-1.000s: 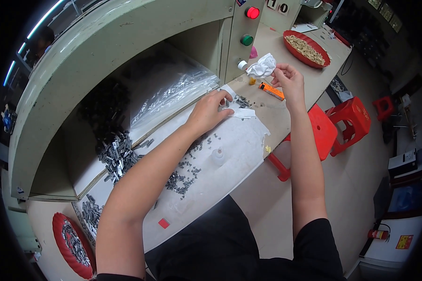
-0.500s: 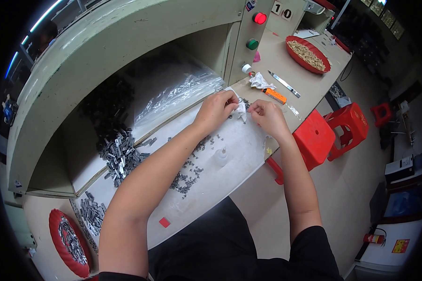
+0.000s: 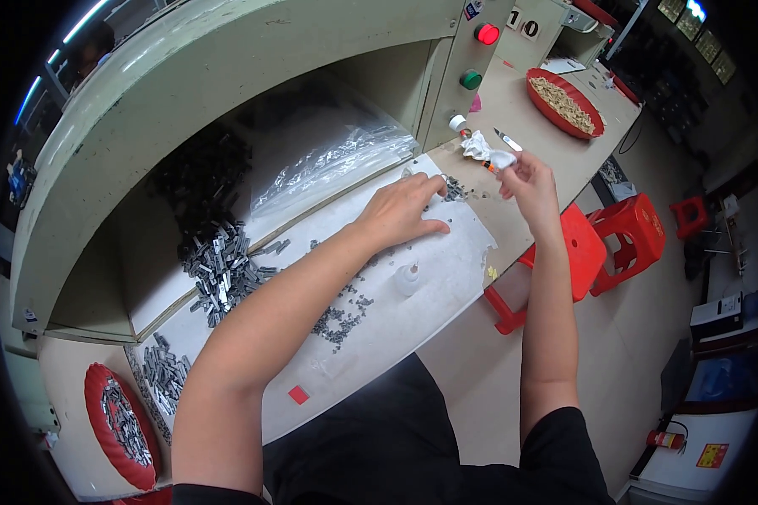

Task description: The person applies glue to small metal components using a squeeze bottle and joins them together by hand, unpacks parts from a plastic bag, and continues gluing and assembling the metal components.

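My right hand (image 3: 532, 183) is raised at the right end of the bench, its fingertips pinched on a white tissue (image 3: 503, 159). That tissue meets or overlaps another crumpled white wad (image 3: 475, 146), so I cannot tell whether they are one piece. My left hand (image 3: 400, 212) rests over the white work sheet (image 3: 434, 307), thumb and fingers apart, holding nothing visible. Beyond its fingertips lies a cluster of small dark metal pieces (image 3: 455, 190). More small dark pieces (image 3: 338, 324) are scattered nearer me, and a small translucent bottle (image 3: 407, 279) stands beside them.
Piles of metal strips (image 3: 219, 273) lie left, by a red basket (image 3: 101, 421) of parts. A clear plastic bag (image 3: 337, 172) lies in the recess. A pen-like knife (image 3: 507, 140), white-capped bottle (image 3: 458, 124) and red basket of tan pieces (image 3: 564, 105) are far right. Red stools (image 3: 636, 244) stand right.
My hands have separated. The right one has moved right and away with the white tissue, now over the orange item; the left has opened, its fingers spread above the sheet.
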The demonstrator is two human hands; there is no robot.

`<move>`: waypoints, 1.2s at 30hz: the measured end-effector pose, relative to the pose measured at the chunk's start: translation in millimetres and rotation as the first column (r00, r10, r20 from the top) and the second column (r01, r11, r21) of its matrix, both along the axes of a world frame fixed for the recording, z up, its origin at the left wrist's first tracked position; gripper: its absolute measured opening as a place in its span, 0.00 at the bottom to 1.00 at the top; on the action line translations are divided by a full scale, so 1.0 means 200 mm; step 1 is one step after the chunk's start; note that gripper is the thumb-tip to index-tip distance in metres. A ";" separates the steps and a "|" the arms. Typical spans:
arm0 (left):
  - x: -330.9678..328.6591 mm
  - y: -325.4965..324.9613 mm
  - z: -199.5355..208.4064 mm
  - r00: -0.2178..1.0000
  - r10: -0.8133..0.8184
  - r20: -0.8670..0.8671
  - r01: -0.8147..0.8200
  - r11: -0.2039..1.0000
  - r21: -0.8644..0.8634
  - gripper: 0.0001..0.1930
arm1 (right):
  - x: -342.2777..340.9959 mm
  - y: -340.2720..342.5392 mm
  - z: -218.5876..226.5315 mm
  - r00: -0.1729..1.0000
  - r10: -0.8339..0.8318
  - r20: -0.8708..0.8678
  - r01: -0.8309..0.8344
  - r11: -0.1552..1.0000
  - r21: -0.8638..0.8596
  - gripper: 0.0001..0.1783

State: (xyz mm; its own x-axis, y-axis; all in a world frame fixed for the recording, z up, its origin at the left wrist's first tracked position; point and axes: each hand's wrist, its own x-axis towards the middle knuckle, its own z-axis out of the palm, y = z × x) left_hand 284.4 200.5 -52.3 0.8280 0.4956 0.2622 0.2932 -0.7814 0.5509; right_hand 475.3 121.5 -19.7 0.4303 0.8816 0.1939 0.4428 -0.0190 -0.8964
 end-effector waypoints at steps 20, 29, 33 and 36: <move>-0.29 0.14 0.09 0.910 0.348 0.224 -0.313 0.933 -0.176 0.16 | -0.40 0.52 -0.14 0.563 0.040 0.825 -0.159 0.985 0.061 0.06; -0.61 0.06 0.13 0.892 0.379 0.246 -0.339 0.921 -0.193 0.21 | -0.40 0.38 -0.19 0.569 0.191 0.800 -0.247 0.967 -0.056 0.20; -0.83 -0.12 0.25 0.887 0.437 0.151 -0.343 0.841 -0.419 0.19 | -0.41 0.34 -0.11 0.669 0.230 0.707 -0.150 0.973 -0.175 0.21; -1.06 -0.31 0.29 0.917 0.378 0.130 -0.277 0.835 -0.476 0.17 | -0.33 0.18 -0.05 0.801 0.147 0.580 -0.203 0.979 0.032 0.18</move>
State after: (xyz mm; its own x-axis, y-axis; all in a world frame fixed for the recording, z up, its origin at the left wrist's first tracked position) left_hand 71.8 137.7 6.4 0.5464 0.8315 0.0998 0.3265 -0.3213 0.8889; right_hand 410.0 157.6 -29.8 0.0563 0.8983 0.4357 0.8635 0.1753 -0.4730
